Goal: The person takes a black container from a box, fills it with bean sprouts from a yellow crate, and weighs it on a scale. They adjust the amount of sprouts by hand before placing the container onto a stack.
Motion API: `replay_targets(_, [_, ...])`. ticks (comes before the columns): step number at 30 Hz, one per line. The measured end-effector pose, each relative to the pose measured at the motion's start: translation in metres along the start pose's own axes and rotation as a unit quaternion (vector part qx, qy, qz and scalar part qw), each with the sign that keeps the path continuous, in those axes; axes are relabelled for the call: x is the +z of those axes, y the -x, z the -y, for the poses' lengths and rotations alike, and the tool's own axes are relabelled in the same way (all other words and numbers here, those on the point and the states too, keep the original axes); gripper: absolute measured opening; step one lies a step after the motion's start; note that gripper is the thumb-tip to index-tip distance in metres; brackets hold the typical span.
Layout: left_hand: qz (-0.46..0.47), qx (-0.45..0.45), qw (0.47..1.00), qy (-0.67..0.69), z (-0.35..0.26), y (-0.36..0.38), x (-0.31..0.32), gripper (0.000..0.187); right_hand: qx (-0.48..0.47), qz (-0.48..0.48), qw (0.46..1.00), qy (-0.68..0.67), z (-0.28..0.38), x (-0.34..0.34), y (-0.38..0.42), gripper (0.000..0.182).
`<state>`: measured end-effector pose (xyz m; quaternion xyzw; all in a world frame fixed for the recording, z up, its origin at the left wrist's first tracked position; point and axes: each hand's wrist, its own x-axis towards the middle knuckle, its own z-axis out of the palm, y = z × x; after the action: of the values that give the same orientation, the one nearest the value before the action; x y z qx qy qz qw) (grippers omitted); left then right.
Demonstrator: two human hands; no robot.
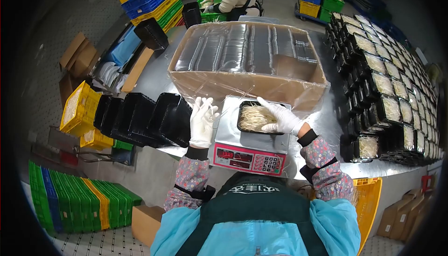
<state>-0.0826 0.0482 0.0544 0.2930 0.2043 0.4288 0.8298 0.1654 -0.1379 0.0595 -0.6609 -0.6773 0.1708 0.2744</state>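
Apparent weighing: right hand [285, 119] spans a black tray [261, 131] of enoki-like strands [254, 117] on digital scale [250, 142], grip unclear; left hand [202, 121] half-open, empty. Next move likely calls for reading the display [228, 154].

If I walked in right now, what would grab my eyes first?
Probably the huge stack of filled black trays, rising on the right side of the metal table. Next might come the big open cardboard box, full of dark plastic rows, just behind the scale. Then, in the middle, the white-gloved right hand reaches over a black tray of pale strands on that scale.
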Motion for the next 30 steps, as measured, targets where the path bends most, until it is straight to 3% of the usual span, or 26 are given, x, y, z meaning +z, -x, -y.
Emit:
replay_targets(1, [0.015,0.001,1.0,-0.002,-0.002,0.001,0.002,0.051,0.031,0.0,0.999,-0.033,0.009,-0.012,0.003,0.094])
replay_targets(2, [0.038,-0.017,0.999,-0.007,-0.008,0.005,0.008,0.065,0.053,-0.014,0.998,-0.044,0.01,-0.021,0.008,0.093])
replay_targets(4, [0.045,-0.007,0.997,-0.056,-0.008,0.011,0.015,0.073,0.069,-0.097,0.982,-0.15,0.003,-0.035,0.021,0.086])
replay_targets(5, [0.047,0.006,0.994,-0.103,-0.007,0.013,0.02,0.082,0.074,-0.15,0.961,-0.219,0.004,-0.04,0.026,0.084])
replay_targets(6, [0.062,0.003,0.988,-0.144,-0.006,0.016,0.029,0.09,0.061,-0.204,0.907,-0.364,0.007,-0.039,0.027,0.082])
replay_targets(9, [0.141,-0.013,0.967,-0.211,0.015,0.022,0.036,0.092,0.068,-0.26,0.887,-0.375,0.042,-0.041,0.04,0.077])
replay_targets(10, [0.159,-0.028,0.964,-0.213,0.025,0.027,0.041,0.089,0.066,-0.246,0.915,-0.315,0.039,-0.032,0.043,0.077])
replay_targets(11, [0.172,-0.049,0.949,-0.259,0.029,0.033,0.045,0.085,0.092,-0.219,0.912,-0.335,0.033,-0.019,0.046,0.073])
replay_targets(13, [0.191,-0.041,0.92,-0.339,0.044,0.033,0.038,0.073,0.103,-0.293,0.92,-0.24,0.011,0.009,0.051,0.062])
replay_targets(14, [0.169,-0.045,0.896,-0.408,0.045,0.034,0.042,0.058,0.101,-0.296,0.919,-0.238,-0.009,0.024,0.054,0.062])
replay_targets(15, [0.171,-0.042,0.896,-0.408,0.052,0.026,0.039,0.058,0.134,-0.318,0.924,-0.166,-0.033,0.037,0.057,0.053])
replay_targets(17, [0.151,0.109,0.776,-0.603,0.069,0.002,0.033,0.04,0.164,-0.337,0.922,-0.091,-0.05,0.044,0.053,0.044])
replay_targets(18, [0.122,0.237,0.75,-0.606,0.071,-0.006,0.046,0.028,0.193,-0.329,0.924,-0.016,-0.051,0.044,0.045,0.037])
replay_targets(19, [0.121,0.239,0.749,-0.606,0.071,-0.017,0.048,0.028,0.219,-0.32,0.92,0.059,-0.051,0.044,0.037,0.03])
replay_targets(21, [0.078,0.247,0.618,-0.743,0.078,-0.044,0.04,0.024,0.213,-0.32,0.919,0.092,-0.053,0.047,0.024,0.028])
replay_targets(22, [0.088,0.208,0.606,-0.762,0.081,-0.05,0.032,0.024,0.259,-0.275,0.921,0.092,-0.052,0.047,0.02,0.027])
replay_targets(23, [0.088,0.21,0.605,-0.763,0.089,-0.059,0.013,0.024,0.304,-0.229,0.92,0.091,-0.052,0.047,0.017,0.025])
replay_targets(25, [0.182,0.178,0.761,-0.597,0.111,-0.078,-0.031,0.03,0.303,-0.254,0.916,0.068,-0.058,0.054,0.019,0.023])
replay_targets(26, [0.196,0.149,0.805,-0.539,0.118,-0.084,-0.041,0.028,0.269,-0.308,0.908,-0.092,-0.074,0.067,0.018,0.02])
replay_targets(27, [0.197,0.149,0.805,-0.539,0.117,-0.082,-0.043,0.028,0.227,-0.353,0.873,-0.25,-0.089,0.078,0.017,0.019])
replay_targets(28, [0.174,0.043,0.861,-0.476,0.117,-0.079,-0.045,0.028,0.256,-0.333,0.836,-0.354,-0.098,0.082,0.015,0.017])
replay_targets(29, [0.146,-0.063,0.901,-0.403,0.115,-0.076,-0.046,0.028,0.255,-0.33,0.837,-0.353,-0.103,0.083,0.014,0.017])
replay_targets(30, [0.115,-0.074,0.917,-0.375,0.106,-0.062,-0.029,0.029,0.275,-0.319,0.837,-0.348,-0.106,0.083,0.013,0.016])
